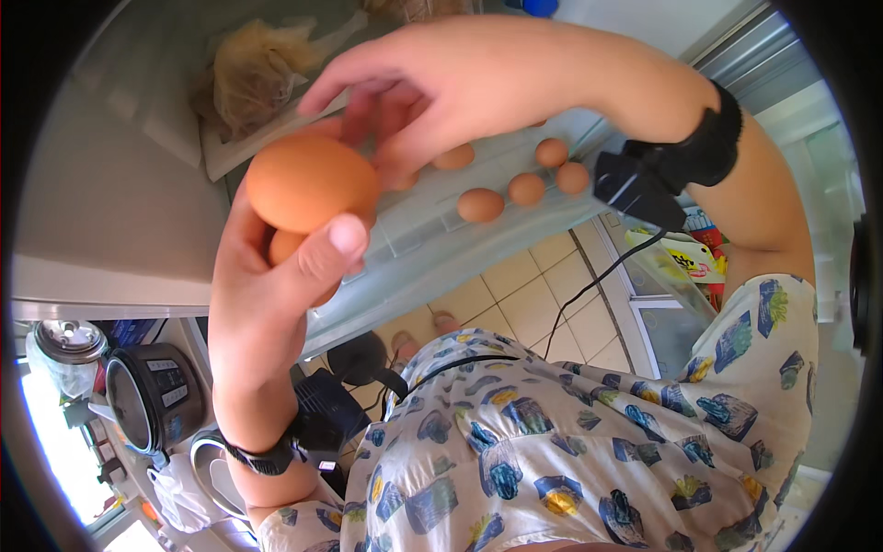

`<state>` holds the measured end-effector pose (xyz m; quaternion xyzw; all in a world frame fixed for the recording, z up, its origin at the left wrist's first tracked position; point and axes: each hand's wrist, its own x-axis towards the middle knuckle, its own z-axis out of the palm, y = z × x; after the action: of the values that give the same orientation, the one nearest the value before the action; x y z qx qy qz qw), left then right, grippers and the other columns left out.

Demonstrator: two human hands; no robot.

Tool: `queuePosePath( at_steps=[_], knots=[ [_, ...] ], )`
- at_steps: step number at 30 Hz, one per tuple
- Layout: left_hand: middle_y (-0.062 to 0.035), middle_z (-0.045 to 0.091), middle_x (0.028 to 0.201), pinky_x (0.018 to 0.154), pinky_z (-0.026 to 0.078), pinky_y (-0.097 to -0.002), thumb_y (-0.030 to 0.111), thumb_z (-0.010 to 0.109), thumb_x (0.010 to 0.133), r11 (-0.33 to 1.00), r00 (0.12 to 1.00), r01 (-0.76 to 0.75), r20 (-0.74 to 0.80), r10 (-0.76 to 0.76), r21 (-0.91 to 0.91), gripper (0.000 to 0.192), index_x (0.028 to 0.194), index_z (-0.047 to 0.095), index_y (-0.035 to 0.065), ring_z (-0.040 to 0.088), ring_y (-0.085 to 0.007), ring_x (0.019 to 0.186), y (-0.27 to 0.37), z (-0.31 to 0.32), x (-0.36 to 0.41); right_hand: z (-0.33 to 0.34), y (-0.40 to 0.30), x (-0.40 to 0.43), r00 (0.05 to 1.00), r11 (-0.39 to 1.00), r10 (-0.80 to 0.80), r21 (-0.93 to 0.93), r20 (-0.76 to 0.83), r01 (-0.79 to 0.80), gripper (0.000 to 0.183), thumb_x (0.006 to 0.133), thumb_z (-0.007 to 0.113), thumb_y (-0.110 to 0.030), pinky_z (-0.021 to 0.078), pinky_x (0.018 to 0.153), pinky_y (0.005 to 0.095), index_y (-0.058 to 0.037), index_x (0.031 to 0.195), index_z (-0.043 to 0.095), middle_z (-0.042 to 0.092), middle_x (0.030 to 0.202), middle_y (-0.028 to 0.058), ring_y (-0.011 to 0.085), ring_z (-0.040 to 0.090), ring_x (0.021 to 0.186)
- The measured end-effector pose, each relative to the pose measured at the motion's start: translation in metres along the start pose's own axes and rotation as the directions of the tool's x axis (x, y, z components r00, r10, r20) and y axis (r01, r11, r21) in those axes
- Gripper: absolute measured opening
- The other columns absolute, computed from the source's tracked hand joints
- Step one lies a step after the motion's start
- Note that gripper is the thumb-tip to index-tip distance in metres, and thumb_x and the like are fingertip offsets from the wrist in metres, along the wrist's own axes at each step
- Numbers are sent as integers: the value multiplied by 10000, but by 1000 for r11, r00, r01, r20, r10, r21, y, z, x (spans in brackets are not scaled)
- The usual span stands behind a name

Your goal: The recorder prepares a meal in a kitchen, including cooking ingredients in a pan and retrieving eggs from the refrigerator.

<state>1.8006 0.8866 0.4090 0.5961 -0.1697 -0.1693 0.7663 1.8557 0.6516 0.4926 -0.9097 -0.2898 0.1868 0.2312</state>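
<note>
My left hand (pixel 252 297) is shut on brown eggs: a large upper egg (pixel 310 183) and a lower egg (pixel 281 247) partly covered by my thumb. Any further egg in that grip is hidden. Beside the upper egg hovers my right hand (pixel 431 79), its fingers curled and apart, with no object visible in it. Several more brown eggs (pixel 481 205) lie loose in a clear refrigerator drawer or shelf (pixel 421 241) just beyond my hands. My right hand and forearm hide part of that space.
A knotted plastic bag (pixel 255 76) sits inside the refrigerator at upper left. Colourful packages (pixel 697 259) fill a door bin on the right. A rice cooker (pixel 159 393) stands at lower left. A black cable (pixel 593 279) hangs from the device (pixel 641 179) on my right wrist.
</note>
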Motion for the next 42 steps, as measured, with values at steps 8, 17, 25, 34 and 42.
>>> queuePosePath(
  at_steps=[8, 17, 25, 34, 42],
  knots=[
    [-165, 479, 1308, 959, 443, -412, 51, 840, 596, 569, 902, -291, 23, 430, 769, 537, 1095, 655, 119, 510, -327, 1200, -3, 14, -29, -46, 56, -81, 970, 882, 236, -404, -64, -242, 356, 865, 667, -201, 509, 713, 341, -36, 1169, 585, 655, 964, 107, 196, 622, 828],
    [-149, 425, 1373, 925, 507, -415, 39, 865, 572, 364, 846, -285, 55, 530, 887, 499, 1017, 657, 126, 568, -333, 1118, -18, -3, -43, -45, 96, -104, 851, 715, 513, -491, -115, -497, 342, 875, 662, -212, 504, 711, 374, -54, 1164, 568, 633, 958, 125, 258, 620, 815],
    [-155, 400, 1395, 887, 530, -407, 36, 889, 554, 324, 817, -293, 59, 574, 900, 536, 1021, 646, 135, 600, -372, 1106, -33, -6, -44, -39, 117, -115, 865, 719, 484, -503, -131, -478, 385, 862, 675, -213, 501, 703, 389, -68, 1195, 548, 624, 952, 127, 276, 622, 811],
    [-167, 376, 1416, 906, 518, -429, 227, 897, 637, 329, 832, -298, 75, 549, 896, 532, 1087, 620, 158, 594, -386, 1112, -34, -2, -46, -34, 119, -117, 839, 689, 536, -526, -93, -499, 416, 821, 708, -176, 496, 757, 411, -91, 1196, 549, 612, 1013, 124, 300, 613, 890],
    [-166, 373, 1420, 918, 516, -422, 243, 899, 637, 336, 830, -244, 17, 557, 910, 541, 1091, 618, 154, 592, -384, 1114, -35, 8, -52, -28, 130, -107, 857, 729, 516, -525, -2, -440, 440, 793, 728, -158, 492, 770, 420, -89, 1189, 550, 622, 1018, 130, 327, 608, 924]
  ],
)
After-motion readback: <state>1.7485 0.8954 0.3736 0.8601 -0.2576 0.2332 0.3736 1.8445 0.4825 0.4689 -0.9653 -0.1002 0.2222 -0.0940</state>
